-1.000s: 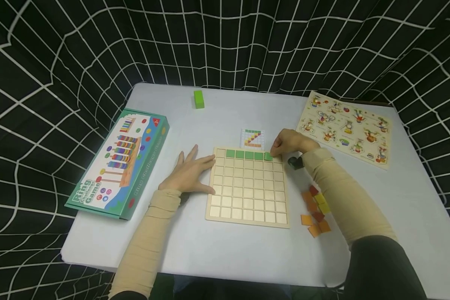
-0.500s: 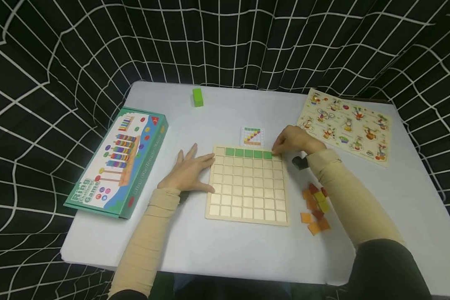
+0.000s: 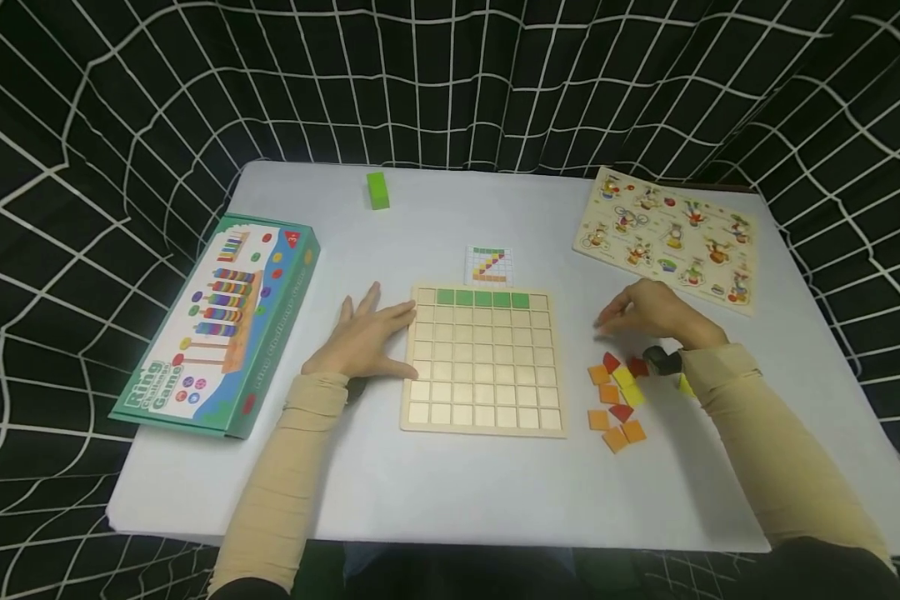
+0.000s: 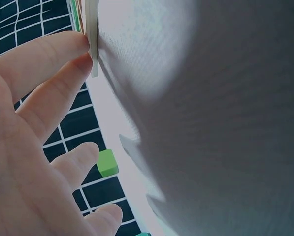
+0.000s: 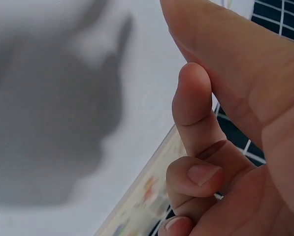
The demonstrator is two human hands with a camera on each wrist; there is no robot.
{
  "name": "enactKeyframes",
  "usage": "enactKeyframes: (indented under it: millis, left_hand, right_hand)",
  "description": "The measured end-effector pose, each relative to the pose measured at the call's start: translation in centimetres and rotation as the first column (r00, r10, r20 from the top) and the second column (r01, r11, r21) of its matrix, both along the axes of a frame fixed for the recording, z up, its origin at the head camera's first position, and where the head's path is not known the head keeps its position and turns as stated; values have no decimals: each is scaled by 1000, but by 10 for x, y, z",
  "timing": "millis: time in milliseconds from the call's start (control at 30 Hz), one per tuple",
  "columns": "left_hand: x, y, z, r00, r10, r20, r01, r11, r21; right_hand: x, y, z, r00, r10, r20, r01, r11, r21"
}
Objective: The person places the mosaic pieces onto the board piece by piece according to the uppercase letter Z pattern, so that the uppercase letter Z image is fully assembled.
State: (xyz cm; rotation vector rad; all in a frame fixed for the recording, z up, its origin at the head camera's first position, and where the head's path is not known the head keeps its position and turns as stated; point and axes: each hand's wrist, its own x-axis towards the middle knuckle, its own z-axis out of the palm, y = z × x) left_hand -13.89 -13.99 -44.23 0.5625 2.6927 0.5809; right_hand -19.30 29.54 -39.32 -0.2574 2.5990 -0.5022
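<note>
A square wooden grid board (image 3: 483, 358) lies in the middle of the white table. Several green square tiles (image 3: 483, 297) fill part of its far row, with a cell at each end bare. My left hand (image 3: 360, 337) rests along the board's left side, fingers spread; in the left wrist view two fingertips touch the board's edge (image 4: 93, 39). Over the table right of the board hovers my right hand (image 3: 652, 312), fingers loosely bent and holding nothing. Just below it lie loose orange tiles (image 3: 614, 439), yellow tiles (image 3: 632, 394) and red pieces (image 3: 621, 412).
A small printed pattern card (image 3: 489, 265) lies beyond the board. To the left is a green Ring Challenge Game box (image 3: 217, 325). A bright green block (image 3: 378, 191) stands at the back, and a wooden picture puzzle (image 3: 675, 237) lies back right. Black netted curtains surround the table.
My right hand first settled a green tile straight into the far row, then let go and moved right, toward the loose tiles. My left hand has stayed at the board's edge.
</note>
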Motion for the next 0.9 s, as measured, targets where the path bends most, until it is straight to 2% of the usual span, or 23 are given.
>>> enactKeyframes:
  millis: [267, 467, 667, 900]
  left_hand:
    - [-1, -1, -1, 1000, 4, 6, -4, 1000, -1]
    - [-1, -1, -2, 1000, 5, 8, -5, 1000, -1]
    - [-1, -2, -3, 1000, 2, 0, -2, 1000, -1]
    - [-1, -1, -4, 1000, 2, 2, -2, 1000, -6]
  right_hand:
    - [30, 31, -1, 997, -64, 43, 62, 997, 40]
    - [45, 48, -6, 994, -107, 27, 104, 990, 93]
    - [51, 54, -12, 989, -140, 42, 136, 987, 87]
    - [50, 54, -14, 986, -143, 84, 140, 989, 50]
